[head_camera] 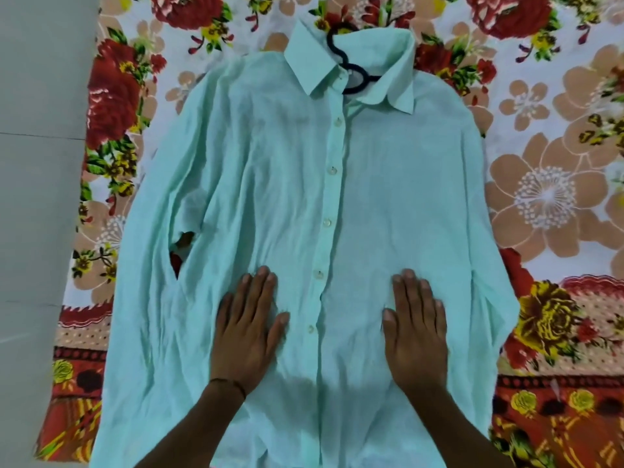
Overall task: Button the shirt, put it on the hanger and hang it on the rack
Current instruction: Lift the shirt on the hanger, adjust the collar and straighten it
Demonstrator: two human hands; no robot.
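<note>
A pale mint-green shirt (388, 184) lies flat, front up, on a flowered bedspread. Its placket is closed, with several small pearly buttons running down the middle. A dark hanger (353, 67) sits inside the collar; only its hook and neck show, the rest is hidden under the cloth. My left hand (248, 329) rests palm down on the shirt, left of the button line. My right hand (417, 329) lies flat on the shirt, right of the buttons. Both hands hold nothing, fingers extended and slightly apart.
The flowered bedspread (547, 197) spreads beyond the shirt on the right, top and left. A grey tiled floor (37, 197) runs along the left side past the bedspread's edge. No rack is in view.
</note>
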